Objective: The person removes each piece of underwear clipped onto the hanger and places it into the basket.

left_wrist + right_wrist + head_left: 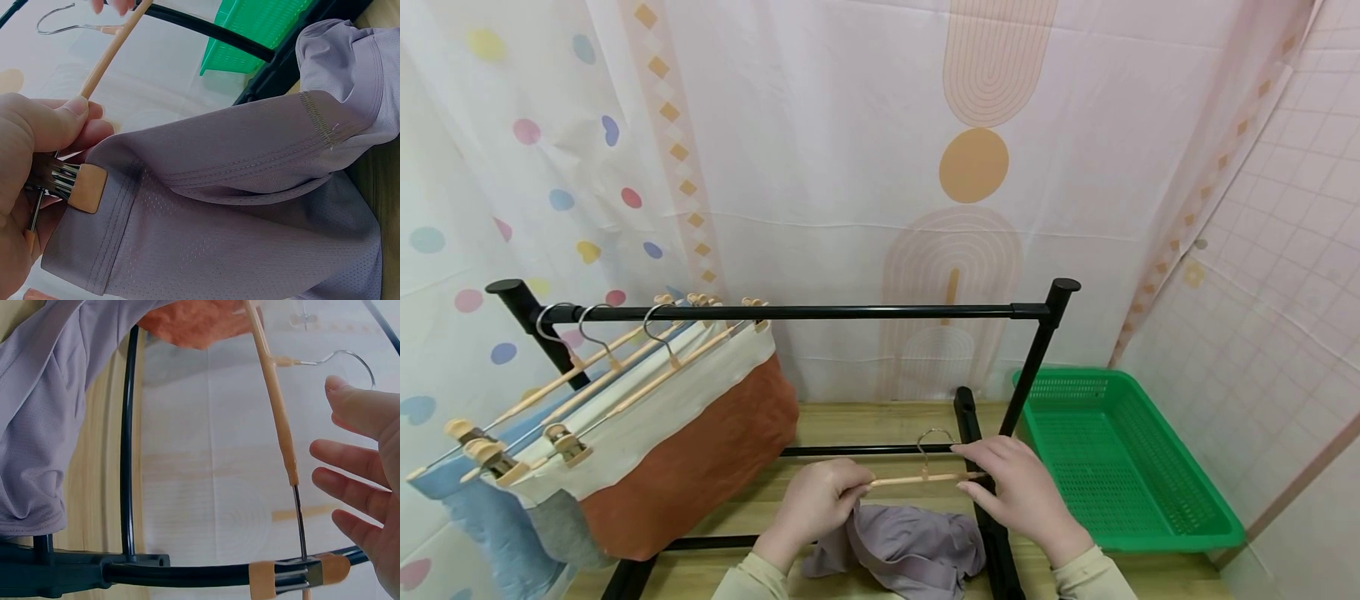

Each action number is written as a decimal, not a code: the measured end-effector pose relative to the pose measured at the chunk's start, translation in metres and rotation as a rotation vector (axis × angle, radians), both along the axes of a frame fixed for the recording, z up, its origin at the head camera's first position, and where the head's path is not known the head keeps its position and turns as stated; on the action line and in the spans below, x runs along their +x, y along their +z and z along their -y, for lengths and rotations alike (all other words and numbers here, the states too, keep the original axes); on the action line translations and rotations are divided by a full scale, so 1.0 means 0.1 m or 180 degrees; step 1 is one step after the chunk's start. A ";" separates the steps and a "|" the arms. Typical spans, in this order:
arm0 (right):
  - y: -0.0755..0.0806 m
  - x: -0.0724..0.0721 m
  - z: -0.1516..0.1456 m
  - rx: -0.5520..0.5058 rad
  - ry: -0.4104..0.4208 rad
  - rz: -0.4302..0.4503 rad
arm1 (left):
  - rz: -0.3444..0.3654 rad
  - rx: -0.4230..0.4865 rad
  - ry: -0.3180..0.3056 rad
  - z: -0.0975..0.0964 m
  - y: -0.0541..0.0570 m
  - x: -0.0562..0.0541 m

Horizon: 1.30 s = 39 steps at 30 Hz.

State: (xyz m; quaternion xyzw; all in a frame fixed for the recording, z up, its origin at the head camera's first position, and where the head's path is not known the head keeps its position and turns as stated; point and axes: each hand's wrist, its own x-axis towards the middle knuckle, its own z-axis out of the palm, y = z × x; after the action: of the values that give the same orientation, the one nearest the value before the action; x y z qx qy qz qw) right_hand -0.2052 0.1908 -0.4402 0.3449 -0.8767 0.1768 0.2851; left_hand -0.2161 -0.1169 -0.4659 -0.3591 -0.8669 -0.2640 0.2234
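A wooden clip hanger [895, 481] with a metal hook is held level low in front of the rack. My left hand [820, 498] grips its left end around the clip [87, 188], thumb along the bar. That clip bites a corner of a mauve-grey garment [237, 187] with stitched hems, whose rest lies bunched below the hanger [917, 546]. My right hand [369, 469] is beside the hanger's right half, fingers spread and apart from it. The right-end clip [300, 575] shows no cloth in it.
Several clothes hang from clip hangers at the left of a black rack [850, 312], the nearest a white and rust-brown piece [700, 467]. A green plastic basket [1120, 450] stands at the right on the wood-look floor. A patterned curtain [820, 167] hangs behind.
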 end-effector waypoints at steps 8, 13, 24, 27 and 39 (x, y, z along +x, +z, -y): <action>-0.05 -0.01 0.08 0.0193 0.0038 0.0045 | -0.0087 0.0006 -0.0009 0.00 -0.03 0.01; -0.09 -0.01 0.13 0.0268 0.0010 0.0101 | -0.0129 0.0020 -0.0011 0.01 -0.04 0.02; -0.13 0.02 0.15 0.0379 -0.0066 0.0158 | -0.0141 0.0066 -0.0003 0.02 -0.06 0.03; -0.15 0.02 0.14 0.0385 -0.0068 0.0143 | -0.0120 0.0068 -0.0006 0.02 -0.07 0.03; -0.26 -0.01 0.11 0.0254 0.0043 -0.0153 | -0.0163 -0.0001 -0.0002 -0.01 -0.09 0.04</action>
State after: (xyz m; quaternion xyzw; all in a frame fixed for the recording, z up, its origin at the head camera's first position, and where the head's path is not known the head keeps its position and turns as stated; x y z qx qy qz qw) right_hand -0.2063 0.1802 -0.4657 0.3661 -0.8735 0.1354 0.2909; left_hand -0.2120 -0.1159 -0.4747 -0.3661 -0.8608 -0.2546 0.2454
